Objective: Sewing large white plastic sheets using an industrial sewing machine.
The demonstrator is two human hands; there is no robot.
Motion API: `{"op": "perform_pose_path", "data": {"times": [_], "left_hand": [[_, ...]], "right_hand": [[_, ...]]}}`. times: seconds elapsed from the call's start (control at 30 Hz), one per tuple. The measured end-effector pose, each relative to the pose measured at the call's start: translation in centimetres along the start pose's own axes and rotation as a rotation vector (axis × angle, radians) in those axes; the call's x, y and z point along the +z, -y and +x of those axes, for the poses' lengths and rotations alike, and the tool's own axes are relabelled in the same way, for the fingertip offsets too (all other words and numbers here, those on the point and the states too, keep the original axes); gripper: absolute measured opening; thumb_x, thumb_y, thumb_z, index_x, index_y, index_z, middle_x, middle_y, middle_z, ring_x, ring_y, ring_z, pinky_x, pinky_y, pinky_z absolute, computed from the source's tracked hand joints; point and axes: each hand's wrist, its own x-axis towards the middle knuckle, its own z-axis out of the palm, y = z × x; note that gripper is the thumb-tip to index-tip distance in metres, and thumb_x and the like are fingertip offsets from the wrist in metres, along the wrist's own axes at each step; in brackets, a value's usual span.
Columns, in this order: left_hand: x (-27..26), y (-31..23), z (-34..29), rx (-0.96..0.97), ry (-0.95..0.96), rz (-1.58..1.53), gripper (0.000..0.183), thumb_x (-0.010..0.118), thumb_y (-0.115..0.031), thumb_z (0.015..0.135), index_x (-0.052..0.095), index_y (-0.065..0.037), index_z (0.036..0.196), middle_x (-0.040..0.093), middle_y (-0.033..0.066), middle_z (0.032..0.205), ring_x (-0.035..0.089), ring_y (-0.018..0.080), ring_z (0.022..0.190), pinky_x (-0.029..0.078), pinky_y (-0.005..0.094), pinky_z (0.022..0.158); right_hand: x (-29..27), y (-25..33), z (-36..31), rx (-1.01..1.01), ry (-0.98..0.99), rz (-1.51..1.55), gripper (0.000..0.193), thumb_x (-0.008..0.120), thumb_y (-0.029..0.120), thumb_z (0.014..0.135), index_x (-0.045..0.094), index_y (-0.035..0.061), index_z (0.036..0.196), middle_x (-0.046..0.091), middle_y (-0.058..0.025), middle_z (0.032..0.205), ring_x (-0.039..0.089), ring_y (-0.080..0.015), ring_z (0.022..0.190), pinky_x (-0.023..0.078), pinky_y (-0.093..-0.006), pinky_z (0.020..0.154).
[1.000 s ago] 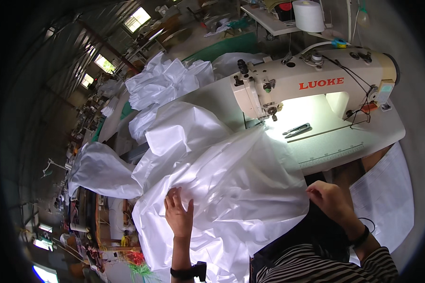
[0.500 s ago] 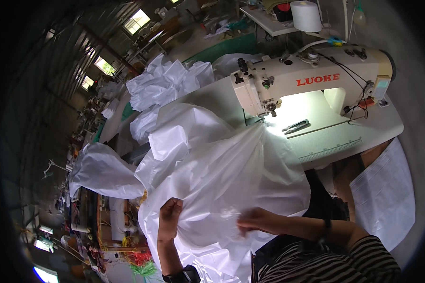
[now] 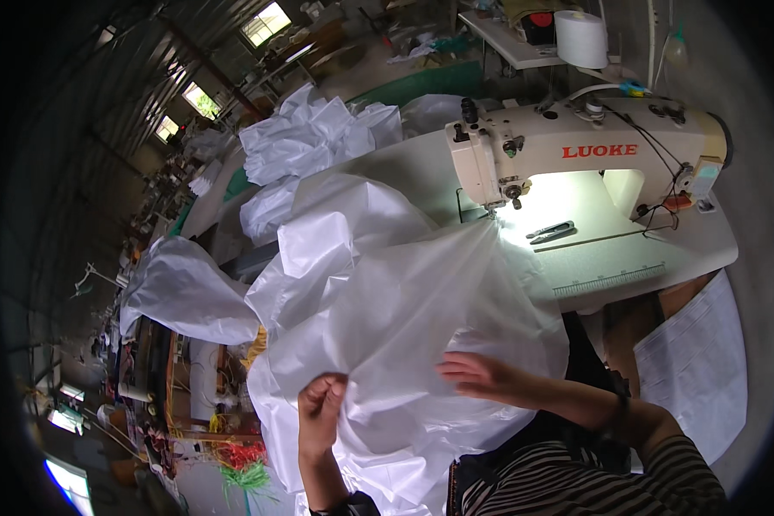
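A large white plastic sheet spreads from under the needle of a sewing machine down toward my body, crumpled and partly see-through. My left hand is closed in a pinch on the white sheet, near the lower middle of the view. Over the sheet to the right, my right hand has its fingers stretched out and grips nothing; whether it touches the sheet I cannot tell. Thread snips lie on the sewing table, lit by the machine's lamp.
A heap of folded white sheets rests on the table's far left. A white thread cone stands at the back. Red and green plastic strands lie at lower left. Another white sheet hangs at the right.
My right hand has moved up slightly and its fingers have straightened. My left hand, still pinching, sits a little lower and further right. The whole view has shifted slightly.
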Motion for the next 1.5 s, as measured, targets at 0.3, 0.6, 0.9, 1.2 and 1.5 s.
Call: {"op": "perform_pose_path", "data": {"times": [0.3, 0.6, 0.9, 1.2, 1.5], "left_hand": [[-6.4, 11.2, -4.9, -0.24, -0.214, 1.425, 0.094, 0.08, -0.025, 0.077, 0.026, -0.01, 0.152, 0.021, 0.0169, 0.16, 0.03, 0.0394, 0.143, 0.03, 0.0513, 0.115], [-10.7, 31.8, -13.2, -0.647, -0.071, 0.42, 0.076, 0.071, -0.03, 0.089, 0.028, 0.002, 0.143, 0.044, 0.0206, 0.14, 0.049, 0.0333, 0.122, 0.041, 0.042, 0.102], [-8.7, 28.0, -17.1, -0.647, 0.419, 0.581, 0.022, 0.066, -0.014, 0.089, 0.057, -0.003, 0.106, 0.062, 0.0116, 0.101, 0.063, 0.0226, 0.091, 0.05, 0.0374, 0.075], [-32.3, 8.4, -6.0, -0.187, -0.382, 0.467, 0.028, 0.061, -0.019, 0.095, 0.05, -0.004, 0.116, 0.055, 0.0102, 0.106, 0.055, 0.0198, 0.094, 0.049, 0.0328, 0.077], [-24.4, -13.8, 22.8, 0.595, -0.519, 0.932, 0.054, 0.061, -0.023, 0.098, 0.042, -0.002, 0.143, 0.044, 0.0224, 0.144, 0.044, 0.0323, 0.132, 0.034, 0.0398, 0.111]], "right_hand": [[0.5, -0.9, 1.2, 0.148, 0.141, -0.157, 0.037, 0.062, 0.034, 0.099, 0.057, 0.0007, 0.114, 0.065, -0.005, 0.097, 0.063, -0.0145, 0.093, 0.05, -0.0272, 0.081], [-0.6, -1.9, 0.4, 0.055, -0.098, 0.495, 0.051, 0.069, 0.033, 0.093, 0.051, 0.0097, 0.134, 0.06, -0.0025, 0.124, 0.056, -0.0141, 0.114, 0.048, -0.0341, 0.097], [-3.0, -1.8, -2.9, 0.099, -0.331, 0.526, 0.054, 0.068, 0.037, 0.093, 0.051, 0.0074, 0.134, 0.06, -0.0076, 0.122, 0.059, -0.016, 0.111, 0.049, -0.0356, 0.093], [-6.9, -3.0, -7.1, 0.252, -0.245, -0.136, 0.05, 0.075, 0.044, 0.087, 0.064, 0.0027, 0.114, 0.065, -0.0035, 0.095, 0.058, -0.01, 0.079, 0.046, -0.0238, 0.068], [-4.7, -4.8, -9.1, 0.264, -0.168, 0.056, 0.055, 0.075, 0.037, 0.088, 0.057, 0.0052, 0.129, 0.063, 0.0, 0.113, 0.049, -0.007, 0.089, 0.04, -0.0242, 0.073]]}}
